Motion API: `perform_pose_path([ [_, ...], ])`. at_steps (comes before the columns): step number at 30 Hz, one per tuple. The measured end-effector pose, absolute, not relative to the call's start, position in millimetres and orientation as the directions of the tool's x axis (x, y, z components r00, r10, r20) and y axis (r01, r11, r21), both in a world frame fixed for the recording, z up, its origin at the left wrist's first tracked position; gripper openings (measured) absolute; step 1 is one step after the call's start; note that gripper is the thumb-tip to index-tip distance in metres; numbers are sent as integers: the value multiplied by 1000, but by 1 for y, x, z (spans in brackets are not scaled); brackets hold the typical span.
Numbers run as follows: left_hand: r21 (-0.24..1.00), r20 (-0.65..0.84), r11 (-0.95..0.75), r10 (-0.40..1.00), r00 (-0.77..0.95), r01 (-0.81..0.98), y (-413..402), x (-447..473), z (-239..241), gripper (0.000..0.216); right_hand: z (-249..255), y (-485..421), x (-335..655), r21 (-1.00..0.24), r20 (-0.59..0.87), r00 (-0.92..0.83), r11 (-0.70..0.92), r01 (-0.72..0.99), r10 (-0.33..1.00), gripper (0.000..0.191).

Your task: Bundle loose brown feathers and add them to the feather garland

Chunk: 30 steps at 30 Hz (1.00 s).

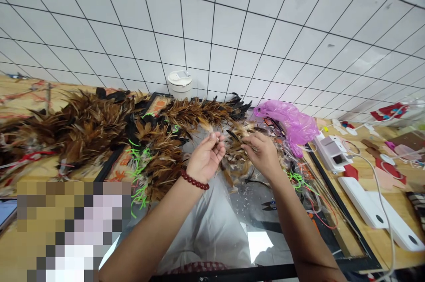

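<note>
My left hand (pixel 206 154), with a dark red bead bracelet (pixel 195 180) at the wrist, is turned palm up with curled fingers. Its thumb and forefinger pinch a light brown feather (pixel 206 125) that sticks up from the fingertips. To the right, my right hand (pixel 262 152) hangs over a pile of loose feathers (pixel 237 158), fingers bent and drawn together. A dark feather (pixel 234 136) reaches its fingertips; their exact grip is hard to see. Behind both hands lies a thick bundle of brown feathers (pixel 199 111), with a second feather bundle (pixel 162 153) left of my left hand.
Blue-handled snips (pixel 268 205) lie on the glass tabletop near my right forearm. Green ties (pixel 295 180) and a pink plastic bag (pixel 288 122) are at the right. Beyond them stand a white device (pixel 332 151) and a white power bank-like block (pixel 381 213). A white tub (pixel 179 83) stands by the tiled wall.
</note>
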<state>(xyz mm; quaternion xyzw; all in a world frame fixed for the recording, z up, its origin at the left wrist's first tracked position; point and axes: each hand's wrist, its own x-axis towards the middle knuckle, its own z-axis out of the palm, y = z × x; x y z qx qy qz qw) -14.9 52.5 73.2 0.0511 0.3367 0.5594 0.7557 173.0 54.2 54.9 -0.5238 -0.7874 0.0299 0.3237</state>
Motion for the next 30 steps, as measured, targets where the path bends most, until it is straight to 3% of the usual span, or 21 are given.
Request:
perform_pose_path([
  [5,376,-483,258,874,49,-890,59,-20,80,20,42,58,171,-249,188,-427,463,851,885,18],
  [8,372,-483,257,874,50,-892,57,-19,79,20,34,57,158,-232,121,-521,534,813,845,25],
  [10,372,-486,265,872,57,-890,56,-17,77,20,31,57,153,-240,119,-543,555,796,831,20],
  [12,374,-494,287,867,73,-882,55,-16,75,19,32,57,156,-348,183,-489,521,779,853,21],
  [15,403,-499,332,861,99,-853,52,-14,74,13,39,60,171,-670,279,-236,365,646,931,21],
  [18,421,-507,376,852,129,-825,48,-11,74,9,46,63,184,-899,160,-68,174,401,985,29],
  [27,375,-560,501,793,240,-780,35,5,67,6,53,54,167,-965,235,129,216,150,963,21],
  [30,358,-562,539,776,285,-762,30,10,65,7,58,43,156,-897,409,111,377,232,906,12],
])
